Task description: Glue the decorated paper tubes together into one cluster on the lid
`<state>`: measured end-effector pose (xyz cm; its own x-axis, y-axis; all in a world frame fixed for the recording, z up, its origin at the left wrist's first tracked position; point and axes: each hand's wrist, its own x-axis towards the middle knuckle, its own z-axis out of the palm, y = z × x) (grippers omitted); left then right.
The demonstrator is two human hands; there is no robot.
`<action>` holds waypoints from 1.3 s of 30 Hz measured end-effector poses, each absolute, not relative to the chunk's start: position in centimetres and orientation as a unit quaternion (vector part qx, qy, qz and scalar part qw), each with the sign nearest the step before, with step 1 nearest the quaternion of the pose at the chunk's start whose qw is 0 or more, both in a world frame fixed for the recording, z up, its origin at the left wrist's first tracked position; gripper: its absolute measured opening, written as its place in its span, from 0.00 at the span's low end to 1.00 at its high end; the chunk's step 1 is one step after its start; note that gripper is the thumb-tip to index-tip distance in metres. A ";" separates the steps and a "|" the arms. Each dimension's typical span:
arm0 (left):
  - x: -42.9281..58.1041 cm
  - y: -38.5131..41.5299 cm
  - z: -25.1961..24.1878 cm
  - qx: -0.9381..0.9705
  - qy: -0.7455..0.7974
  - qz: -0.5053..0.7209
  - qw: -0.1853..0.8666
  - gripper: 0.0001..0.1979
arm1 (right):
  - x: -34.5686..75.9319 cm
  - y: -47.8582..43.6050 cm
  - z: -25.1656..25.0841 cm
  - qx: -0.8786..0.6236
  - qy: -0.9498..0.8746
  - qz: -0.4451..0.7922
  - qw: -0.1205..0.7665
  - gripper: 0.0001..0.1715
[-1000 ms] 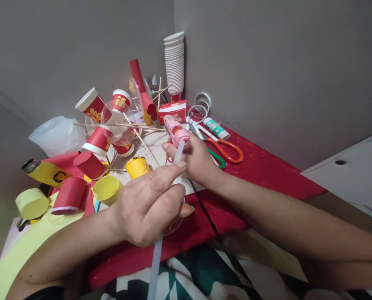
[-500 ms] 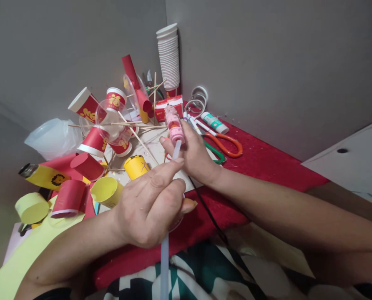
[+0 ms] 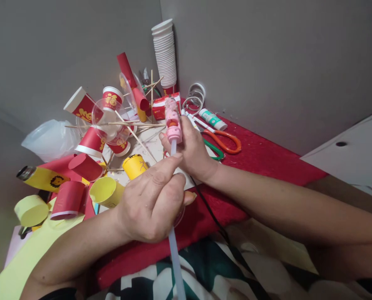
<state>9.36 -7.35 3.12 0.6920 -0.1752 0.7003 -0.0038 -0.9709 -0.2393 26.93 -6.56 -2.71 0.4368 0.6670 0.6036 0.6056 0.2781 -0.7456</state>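
Observation:
My right hand (image 3: 192, 151) is wrapped around a pink hot glue gun (image 3: 173, 132), whose nozzle points away from me. A long translucent glue stick (image 3: 177, 266) runs into the back of the gun. My left hand (image 3: 154, 198) is closed around this stick just behind the gun, its index finger near the rear opening. The stick's free end hangs below the hand, over my lap. Under my left hand a clear curved rim peeks out; most of it is hidden. A yellow cylinder (image 3: 135, 166) with black marks lies beside my left hand.
Red paper cups (image 3: 90, 141), thin wooden sticks (image 3: 137, 139) and yellow and red paper tubes crowd the left. A tall cup stack (image 3: 164, 54) stands in the corner. Scissors with orange handles (image 3: 225, 141), markers and a glue tube (image 3: 213, 119) lie right. A black cord (image 3: 209, 208) crosses the red cloth.
The stick's free end has swung to the right, and the glue gun points a little more upright. My view has shifted slightly. Both hands keep their grip.

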 end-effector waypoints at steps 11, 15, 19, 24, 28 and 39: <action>10.3 -4.8 1.0 -0.906 0.075 -0.404 0.102 0.15 | 27.2 -6.3 -2.6 -0.624 -0.505 -0.038 0.594 0.21; 9.8 -4.8 0.4 -0.906 0.094 -0.411 0.027 0.26 | 27.4 -6.7 -2.2 -0.619 -0.493 -0.067 0.608 0.23; 9.0 -6.2 1.0 -0.878 -0.001 -0.427 -0.218 0.33 | 27.9 -6.8 -2.0 -0.606 -0.496 -0.089 0.615 0.24; 8.9 -8.3 2.8 -0.670 -0.176 -0.255 -0.674 0.13 | 27.9 -6.9 -1.9 -0.614 -0.493 -0.114 0.605 0.21; 9.8 -8.7 3.2 -0.564 -0.236 -0.178 -0.771 0.19 | 27.7 -7.2 -1.8 -0.613 -0.497 -0.128 0.601 0.16; 9.8 -8.2 2.9 -0.521 -0.162 -0.155 -0.824 0.14 | 27.3 -7.2 -2.4 -0.614 -0.514 -0.145 0.581 0.12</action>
<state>9.77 -8.22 2.87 0.8991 0.4246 -0.1061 -0.0861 0.4092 0.9084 27.33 -7.20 -2.36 0.4289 0.4619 0.7764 0.8001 0.2047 -0.5638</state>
